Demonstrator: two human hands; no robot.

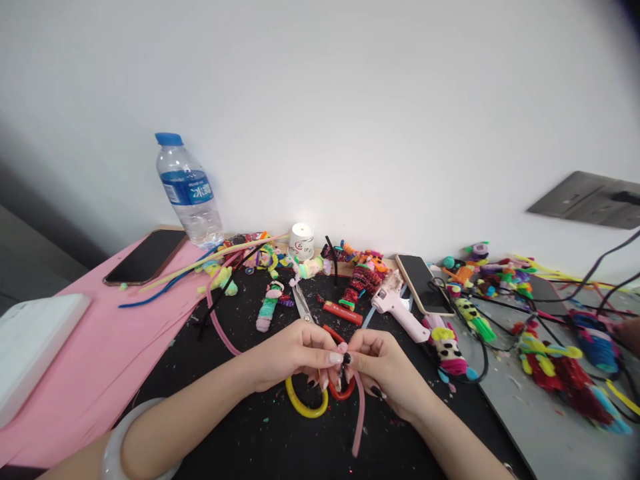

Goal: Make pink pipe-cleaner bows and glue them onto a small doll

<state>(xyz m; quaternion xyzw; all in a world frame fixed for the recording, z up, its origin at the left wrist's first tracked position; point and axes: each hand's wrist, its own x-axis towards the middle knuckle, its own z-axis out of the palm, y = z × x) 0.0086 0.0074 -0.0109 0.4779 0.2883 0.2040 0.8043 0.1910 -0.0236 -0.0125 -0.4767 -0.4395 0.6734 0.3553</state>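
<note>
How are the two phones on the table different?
The left phone lies on the pink sheet; the right phone lies beside the glue gun. A black cable curls by the right phone, none by the left phone. Both lie flat with dark screens.

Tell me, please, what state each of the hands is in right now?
Left hand: closed, fingertips pinching the pink pipe cleaner.
Right hand: closed, pinching the same pink pipe cleaner beside the left fingertips.
</note>
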